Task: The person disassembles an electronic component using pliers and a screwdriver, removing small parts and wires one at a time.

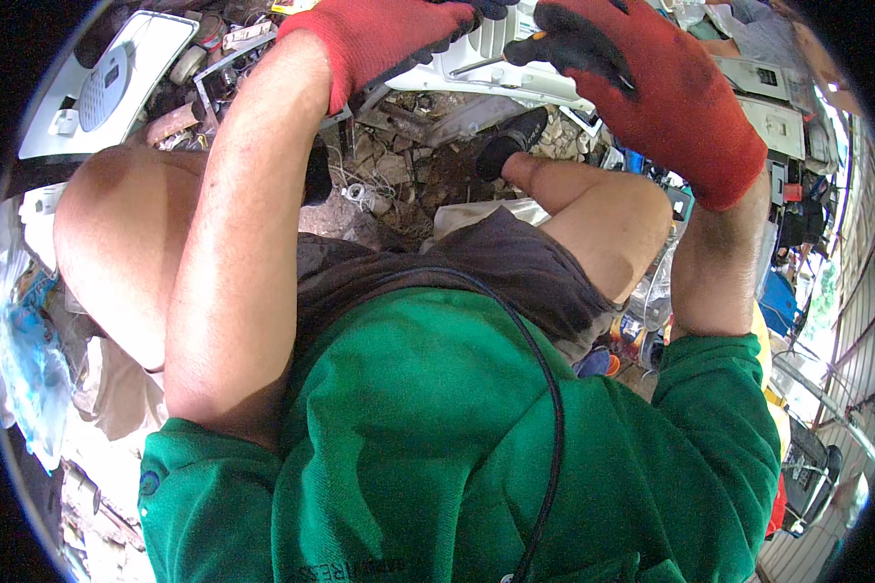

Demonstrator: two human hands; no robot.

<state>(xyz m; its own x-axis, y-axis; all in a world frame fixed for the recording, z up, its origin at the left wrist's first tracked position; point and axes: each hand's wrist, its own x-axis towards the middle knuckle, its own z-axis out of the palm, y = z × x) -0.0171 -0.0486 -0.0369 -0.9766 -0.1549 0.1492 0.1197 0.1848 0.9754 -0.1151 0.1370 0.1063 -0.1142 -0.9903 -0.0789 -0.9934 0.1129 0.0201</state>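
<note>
A large white plastic casing (433,78) lies in front of me at the top of the view, partly cut off by the picture's edge. My left hand (394,39), in a red glove with a dark palm, is closed at its near left edge; some of its fingers run out of the picture. In my right hand (666,97), gloved the same way, is a screwdriver (478,66) with a dark and orange handle. Its thin metal shaft points left over the casing, towards my left hand. Whether the tip touches anything, I cannot tell.
A white panel with a round grille (112,83) leans at the far left, beside a heap of metal and plastic scrap. White cable (365,197) lies on the rubble between my legs. Blue plastic bags (34,360) are at left, and boxy electrical parts (770,126) at right.
</note>
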